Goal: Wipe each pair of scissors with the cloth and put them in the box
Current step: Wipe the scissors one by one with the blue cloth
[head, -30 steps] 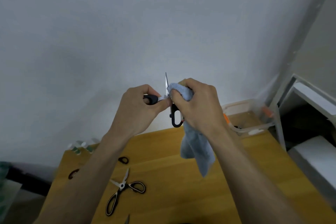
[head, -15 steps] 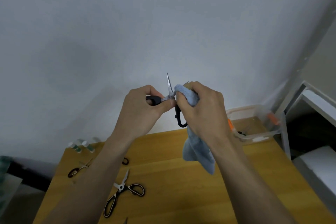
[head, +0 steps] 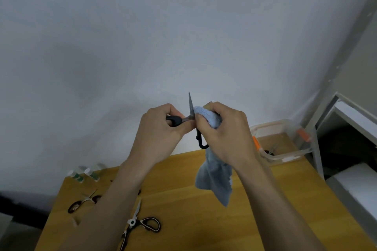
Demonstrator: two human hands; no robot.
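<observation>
While the left hand (head: 157, 134) still grips 1 handle of the open scissors (head: 190, 106), the right hand (head: 222, 134) has slid the pinched cloth (head: 214, 179) along the blade; wiping continues above the worktop (head: 183, 199), box (head: 285, 155) waiting.

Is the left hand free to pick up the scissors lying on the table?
Probably not yet. The left hand grips a handle of the held scissors. The table scissors lie uncovered below it, so letting go first would likely do.
</observation>
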